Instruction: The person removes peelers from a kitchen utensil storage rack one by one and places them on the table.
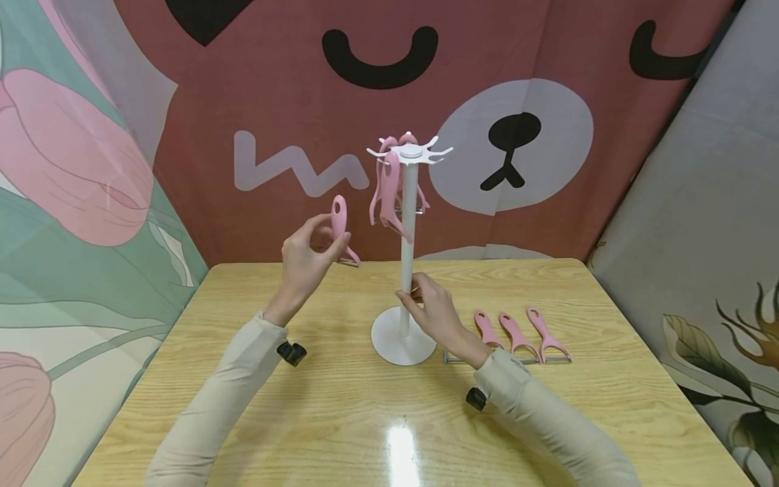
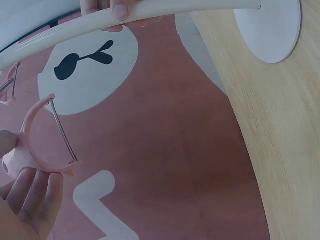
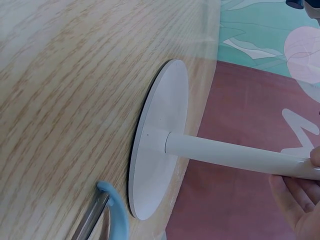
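My left hand (image 1: pixel 307 257) pinches a pink Y-shaped peeler (image 1: pixel 339 215) by its handle, left of a white stand. The peeler is upright, handle hole at the top, blade end (image 2: pixel 62 130) down. My right hand (image 1: pixel 435 308) holds the stand's white pole (image 1: pixel 408 250) low down, thumb and fingers around it. White hooks (image 1: pixel 433 154) fan out at the top of the stand. Pink peelers (image 1: pixel 389 193) hang from the hooks on its left and back sides, overlapping one another. The round white base (image 3: pixel 162 135) sits on the table.
Three pink peelers (image 1: pixel 538 331) lie in a row on the wooden table (image 1: pixel 292 419), right of the base, partly behind my right wrist. A light blue curved end (image 3: pixel 117 215) with a metal blade lies beside the base. A printed cloth (image 1: pixel 274 88) hangs behind the table.
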A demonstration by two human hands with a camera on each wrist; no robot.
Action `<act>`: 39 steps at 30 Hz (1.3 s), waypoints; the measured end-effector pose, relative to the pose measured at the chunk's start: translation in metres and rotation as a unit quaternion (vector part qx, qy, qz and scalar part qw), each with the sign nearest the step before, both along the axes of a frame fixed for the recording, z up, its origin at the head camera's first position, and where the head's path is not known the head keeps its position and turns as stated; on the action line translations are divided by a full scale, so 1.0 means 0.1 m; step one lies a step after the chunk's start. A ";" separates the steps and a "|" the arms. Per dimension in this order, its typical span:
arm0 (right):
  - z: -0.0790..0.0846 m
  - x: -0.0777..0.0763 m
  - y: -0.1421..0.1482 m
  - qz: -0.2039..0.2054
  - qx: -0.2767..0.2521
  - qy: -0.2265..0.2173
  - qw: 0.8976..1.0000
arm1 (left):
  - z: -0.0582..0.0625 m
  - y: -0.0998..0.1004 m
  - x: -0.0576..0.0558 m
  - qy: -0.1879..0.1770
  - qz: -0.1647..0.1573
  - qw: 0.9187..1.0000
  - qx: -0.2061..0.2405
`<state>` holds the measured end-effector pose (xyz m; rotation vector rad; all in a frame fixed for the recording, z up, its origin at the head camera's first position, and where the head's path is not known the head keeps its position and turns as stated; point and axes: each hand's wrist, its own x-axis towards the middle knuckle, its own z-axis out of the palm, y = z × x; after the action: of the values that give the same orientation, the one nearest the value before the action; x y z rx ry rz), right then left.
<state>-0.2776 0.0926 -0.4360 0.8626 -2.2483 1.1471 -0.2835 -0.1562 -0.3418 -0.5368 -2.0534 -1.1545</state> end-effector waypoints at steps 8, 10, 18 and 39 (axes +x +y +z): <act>0.00 0.00 0.00 0.001 0.005 -0.006 1.000 | -0.04 -0.02 0.02 -0.030 0.011 0.999 -0.009; 0.00 0.00 0.00 0.002 0.006 -0.007 1.000 | -0.05 -0.02 0.02 -0.037 0.013 0.999 -0.012; -0.01 0.00 0.00 0.001 0.004 -0.004 1.000 | -0.09 -0.05 0.02 -0.062 0.020 0.998 -0.018; 0.00 0.00 0.00 -0.007 0.007 -0.009 1.000 | -0.24 -0.08 0.04 -0.139 0.035 0.989 -0.048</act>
<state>-0.2776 0.0925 -0.4360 0.8430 -2.2766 1.1373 -0.2794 -0.1639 -0.3655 -0.3612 -2.3549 -1.1453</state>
